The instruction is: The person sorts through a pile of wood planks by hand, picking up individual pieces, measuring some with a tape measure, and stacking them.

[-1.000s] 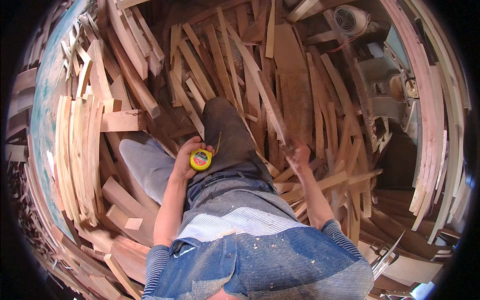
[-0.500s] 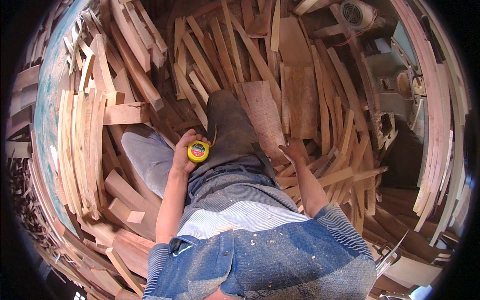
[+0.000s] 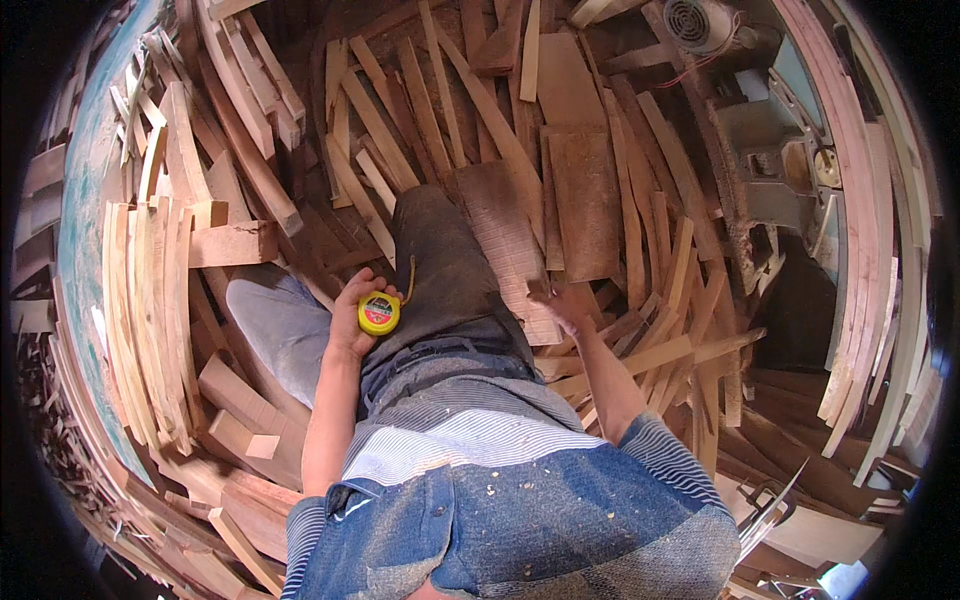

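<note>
My left hand (image 3: 360,300) is closed around a round yellow tape measure (image 3: 379,314) with a dark and red label, held over my lap. A short yellow strap or end of tape (image 3: 409,278) sticks up from it against my dark trouser leg. My right hand (image 3: 562,304) is at the near right edge of a rough reddish-brown board (image 3: 498,235) that lies beside my leg. Its fingers stretch toward the board and look apart. Whether they press on the wood is hard to tell.
Loose strips (image 3: 385,125) and a wide plank (image 3: 585,205) lie ahead. Pale slats (image 3: 150,320) stand in a stack at left, near a block (image 3: 232,244). A dusty motor (image 3: 697,25) and machine parts (image 3: 780,165) sit at far right, beside long boards (image 3: 860,230).
My right hand has moved left onto the edge of the reddish-brown board. My left hand keeps the tape measure, which has turned slightly. The whole view has shifted a little.
</note>
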Demonstrator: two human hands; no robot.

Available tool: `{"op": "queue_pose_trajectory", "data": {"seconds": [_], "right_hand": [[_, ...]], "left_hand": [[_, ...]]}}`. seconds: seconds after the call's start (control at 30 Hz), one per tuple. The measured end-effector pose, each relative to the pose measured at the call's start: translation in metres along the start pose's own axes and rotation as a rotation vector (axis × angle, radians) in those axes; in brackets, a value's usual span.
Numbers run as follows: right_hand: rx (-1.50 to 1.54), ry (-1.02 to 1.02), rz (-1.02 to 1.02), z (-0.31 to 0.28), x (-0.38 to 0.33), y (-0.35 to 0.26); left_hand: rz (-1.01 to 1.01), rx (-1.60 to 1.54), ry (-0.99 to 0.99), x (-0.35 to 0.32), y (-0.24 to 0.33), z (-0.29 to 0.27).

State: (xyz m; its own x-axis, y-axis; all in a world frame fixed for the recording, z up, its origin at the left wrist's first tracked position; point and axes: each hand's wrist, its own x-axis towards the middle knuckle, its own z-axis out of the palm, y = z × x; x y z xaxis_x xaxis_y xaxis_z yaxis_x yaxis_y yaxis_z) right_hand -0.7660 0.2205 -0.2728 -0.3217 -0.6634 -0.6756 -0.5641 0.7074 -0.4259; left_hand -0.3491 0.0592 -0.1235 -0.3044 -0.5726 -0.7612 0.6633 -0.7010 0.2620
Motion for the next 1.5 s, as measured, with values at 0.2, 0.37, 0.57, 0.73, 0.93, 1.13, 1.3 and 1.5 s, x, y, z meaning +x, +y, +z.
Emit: {"op": "queue_pose_trajectory", "data": {"seconds": [0.2, 0.37, 0.57, 0.73, 0.93, 1.13, 1.3, 1.5], "right_hand": [[-0.032, 0.274, -0.105, -0.048, -0.042, -0.090], [0.153, 0.362, -0.090, -0.081, -0.028, -0.110], [0.419, 0.367, 0.012, -0.114, 0.027, -0.119], [0.239, 0.351, 0.063, -0.158, 0.057, -0.078], [-0.052, 0.438, 0.366, -0.145, 0.080, 0.045], [1.349, 0.398, 0.387, -0.057, 0.058, 0.075], [1.991, 0.167, 0.115, -0.030, 0.045, 0.027], [1.749, 0.246, -0.153, -0.043, 0.025, 0.000]], "left_hand": [[-0.012, 0.000, -0.021, 0.002, 0.000, -0.006], [-0.003, 0.002, -0.030, 0.002, 0.001, -0.001], [-0.005, -0.030, -0.054, 0.006, -0.001, -0.008], [0.007, -0.026, -0.003, 0.000, -0.001, -0.006], [-0.007, 0.018, 0.046, 0.006, 0.000, 0.003], [-0.010, 0.018, 0.036, 0.009, -0.002, 0.002], [-0.002, 0.029, 0.076, 0.000, 0.000, 0.004], [0.004, -0.059, 0.033, 0.002, -0.001, 0.000]]}}
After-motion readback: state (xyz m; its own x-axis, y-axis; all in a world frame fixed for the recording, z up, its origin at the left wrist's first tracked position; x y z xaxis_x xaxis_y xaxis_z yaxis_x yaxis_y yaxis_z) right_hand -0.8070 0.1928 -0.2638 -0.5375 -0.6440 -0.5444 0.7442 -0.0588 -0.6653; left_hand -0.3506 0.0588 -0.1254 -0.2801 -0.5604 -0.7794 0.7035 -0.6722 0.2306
